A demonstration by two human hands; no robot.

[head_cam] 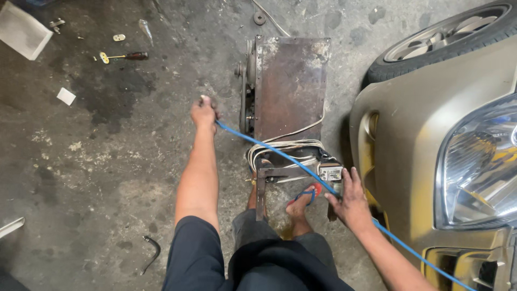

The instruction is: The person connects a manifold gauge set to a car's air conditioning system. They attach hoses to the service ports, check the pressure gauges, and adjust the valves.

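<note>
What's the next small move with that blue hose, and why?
Probably draw the left hand further back to take up slack. The blue hose runs taut from that fist across the white cable coil on the rusty metal box to the right hand, then trails off past the car bumper, so more length looks left to pull.

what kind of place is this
Most likely a car repair garage: a car's front bumper and wheel sit beside an oil-stained concrete floor, with a screwdriver lying on it and a rusty metal machine.
</note>
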